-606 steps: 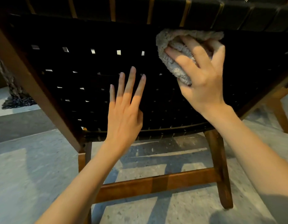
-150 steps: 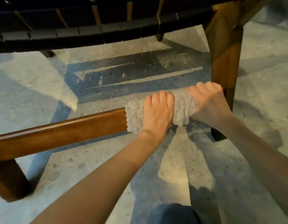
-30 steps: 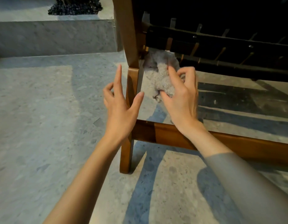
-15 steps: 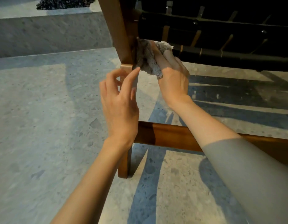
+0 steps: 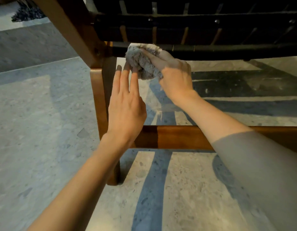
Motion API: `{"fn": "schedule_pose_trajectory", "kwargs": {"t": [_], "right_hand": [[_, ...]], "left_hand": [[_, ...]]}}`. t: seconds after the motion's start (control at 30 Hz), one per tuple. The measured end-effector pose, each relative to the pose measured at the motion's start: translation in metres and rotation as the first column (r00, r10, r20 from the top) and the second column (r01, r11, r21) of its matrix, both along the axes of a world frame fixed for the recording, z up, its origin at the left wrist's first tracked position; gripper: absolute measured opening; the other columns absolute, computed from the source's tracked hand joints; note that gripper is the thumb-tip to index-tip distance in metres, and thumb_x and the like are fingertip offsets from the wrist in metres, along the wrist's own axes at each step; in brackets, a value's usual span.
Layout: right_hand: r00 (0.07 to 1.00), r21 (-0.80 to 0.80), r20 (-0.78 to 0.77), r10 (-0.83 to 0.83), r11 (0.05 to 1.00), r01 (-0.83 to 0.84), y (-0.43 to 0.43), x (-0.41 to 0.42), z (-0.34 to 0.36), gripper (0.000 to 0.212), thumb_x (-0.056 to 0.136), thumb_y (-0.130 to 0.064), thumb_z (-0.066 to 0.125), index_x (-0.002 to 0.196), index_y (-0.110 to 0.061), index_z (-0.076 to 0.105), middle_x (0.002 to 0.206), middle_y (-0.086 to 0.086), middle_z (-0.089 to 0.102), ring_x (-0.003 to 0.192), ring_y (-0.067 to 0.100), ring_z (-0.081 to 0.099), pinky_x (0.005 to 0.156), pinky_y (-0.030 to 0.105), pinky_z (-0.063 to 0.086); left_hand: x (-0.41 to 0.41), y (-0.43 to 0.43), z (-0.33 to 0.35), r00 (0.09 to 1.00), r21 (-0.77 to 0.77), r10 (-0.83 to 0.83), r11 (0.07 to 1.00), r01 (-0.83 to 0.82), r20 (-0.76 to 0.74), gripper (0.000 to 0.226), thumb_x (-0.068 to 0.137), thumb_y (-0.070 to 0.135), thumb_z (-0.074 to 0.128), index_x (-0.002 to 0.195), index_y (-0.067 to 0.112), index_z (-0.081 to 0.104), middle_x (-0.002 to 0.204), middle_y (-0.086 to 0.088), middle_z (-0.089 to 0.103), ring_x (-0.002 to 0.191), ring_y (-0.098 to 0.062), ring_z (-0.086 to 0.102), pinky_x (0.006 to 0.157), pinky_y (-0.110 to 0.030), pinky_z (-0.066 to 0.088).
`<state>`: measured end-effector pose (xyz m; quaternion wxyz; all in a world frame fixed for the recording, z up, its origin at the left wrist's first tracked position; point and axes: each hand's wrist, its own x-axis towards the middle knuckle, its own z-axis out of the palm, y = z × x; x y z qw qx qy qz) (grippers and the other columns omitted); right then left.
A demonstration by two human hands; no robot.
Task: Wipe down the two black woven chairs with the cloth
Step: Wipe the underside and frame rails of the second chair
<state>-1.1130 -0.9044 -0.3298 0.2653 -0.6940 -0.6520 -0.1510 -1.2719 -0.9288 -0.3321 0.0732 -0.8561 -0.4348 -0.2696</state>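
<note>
One black woven chair (image 5: 194,30) fills the top of the head view, seen from low down, with its brown wooden frame and the black straps under the seat. My right hand (image 5: 174,75) holds a bunched grey fluffy cloth (image 5: 142,62) against the underside of the seat's black front rail, just right of the wooden leg (image 5: 101,100). My left hand (image 5: 126,104) hovers below the cloth with fingers straight and apart, fingertips touching the cloth's lower edge. It holds nothing. No second chair shows.
A wooden crossbar (image 5: 177,136) runs horizontally behind my forearms near the floor. The floor (image 5: 36,122) is pale speckled stone with striped shadows. A raised stone step (image 5: 27,42) and a dark plant clump (image 5: 26,12) lie at the upper left.
My right hand has slid the cloth rightward from the leg joint onto the underside of the seat rail. My left hand opened its curled fingers and moved right, up to the cloth.
</note>
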Motion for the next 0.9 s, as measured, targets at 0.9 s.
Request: {"fn": "schedule_pose_trajectory", "kwargs": {"t": [0.9], "right_hand": [[0.894, 0.157, -0.134, -0.428, 0.881, 0.446, -0.157, 0.236, -0.010, 0.024, 0.080, 0.004, 0.056, 0.102, -0.002, 0.064, 0.099, 0.017, 0.060, 0.084, 0.032, 0.057, 0.066, 0.027, 0.036]], "left_hand": [[0.168, -0.015, -0.004, 0.958, -0.033, -0.189, 0.982, 0.187, -0.216, 0.077, 0.099, 0.035, 0.043, 0.151, 0.027, -0.013, 0.159, -0.009, -0.016, 0.144, -0.030, -0.019, 0.119, -0.044, -0.006]]}}
